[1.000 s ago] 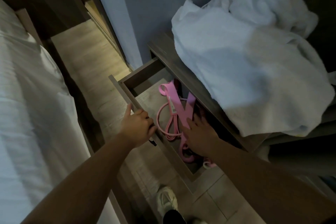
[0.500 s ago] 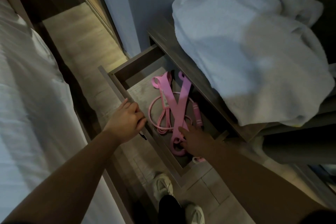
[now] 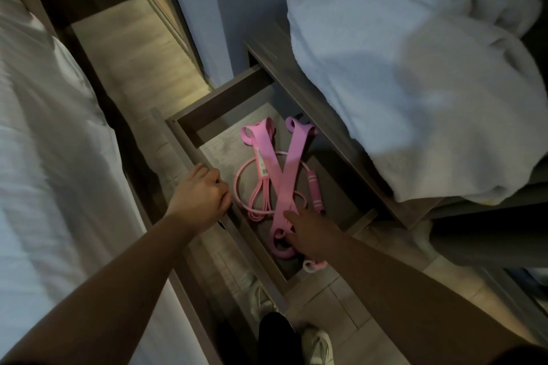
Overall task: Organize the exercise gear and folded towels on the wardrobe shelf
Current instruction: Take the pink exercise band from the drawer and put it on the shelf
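Note:
An open wooden drawer (image 3: 213, 104) holds pink exercise gear. Two pink resistance bands (image 3: 286, 175) cross each other over a coiled pink jump rope (image 3: 241, 187) whose handle (image 3: 313, 191) lies to the right. My left hand (image 3: 201, 201) grips the drawer's front edge. Inside the drawer, my right hand (image 3: 310, 234) rests on the near end of one pink band, fingers spread. A rumpled white towel (image 3: 415, 74) lies in a heap on the shelf above the drawer.
A bed with white bedding (image 3: 50, 157) runs along the left, close to the drawer front. The tiled floor and my shoes (image 3: 317, 344) show below. A grey wall (image 3: 237, 9) rises behind the drawer. A dark lower shelf (image 3: 489, 237) sits at the right.
The drawer has come further out, showing more of the pink bands and the rope handle. My right hand has slid from the middle of the gear to the near end of a band.

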Action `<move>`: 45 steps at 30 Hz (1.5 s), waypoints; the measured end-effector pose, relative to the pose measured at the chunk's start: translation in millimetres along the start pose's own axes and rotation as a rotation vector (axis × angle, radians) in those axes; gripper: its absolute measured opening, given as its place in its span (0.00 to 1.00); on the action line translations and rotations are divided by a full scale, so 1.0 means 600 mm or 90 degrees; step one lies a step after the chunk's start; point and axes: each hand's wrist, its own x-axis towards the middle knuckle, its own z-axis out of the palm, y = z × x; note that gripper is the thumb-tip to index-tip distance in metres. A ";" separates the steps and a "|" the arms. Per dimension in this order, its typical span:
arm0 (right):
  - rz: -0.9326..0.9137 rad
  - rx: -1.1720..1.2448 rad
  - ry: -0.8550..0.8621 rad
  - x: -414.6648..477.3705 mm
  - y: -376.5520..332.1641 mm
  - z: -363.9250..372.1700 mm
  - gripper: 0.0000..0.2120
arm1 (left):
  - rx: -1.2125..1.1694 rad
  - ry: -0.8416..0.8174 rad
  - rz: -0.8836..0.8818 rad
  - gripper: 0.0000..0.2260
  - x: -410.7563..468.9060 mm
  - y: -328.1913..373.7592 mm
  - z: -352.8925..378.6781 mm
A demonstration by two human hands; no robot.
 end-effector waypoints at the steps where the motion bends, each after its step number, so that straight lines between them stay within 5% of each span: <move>1: -0.001 0.003 -0.004 0.002 -0.001 -0.002 0.21 | 0.005 -0.010 -0.018 0.16 0.006 0.007 -0.002; 7: 0.019 0.130 0.046 0.024 0.002 -0.018 0.12 | -0.095 -0.125 -0.161 0.10 0.073 0.067 -0.011; 11: 0.102 0.355 0.113 0.062 0.013 -0.038 0.15 | -0.409 -0.171 -0.334 0.07 0.128 0.099 0.010; 14: 0.165 0.557 0.174 0.100 0.018 -0.058 0.20 | -0.623 -0.133 -0.458 0.10 0.162 0.112 0.038; 19: 0.230 0.603 0.148 0.149 0.036 -0.058 0.05 | -0.757 -0.069 -0.538 0.11 0.198 0.125 0.062; 22: 0.236 0.630 0.169 0.161 0.036 -0.055 0.08 | -0.783 -0.060 -0.578 0.01 0.211 0.126 0.060; 28: 0.239 0.649 0.157 0.161 0.018 -0.073 0.10 | -0.776 -0.058 -0.516 0.05 0.219 0.132 0.035; 37: 0.113 0.719 0.133 0.095 -0.013 -0.120 0.11 | -0.910 0.068 -0.585 0.05 0.169 0.114 -0.032; 45: 0.072 0.760 0.146 -0.017 -0.046 -0.193 0.11 | -0.883 0.137 -0.590 0.07 0.110 0.070 -0.147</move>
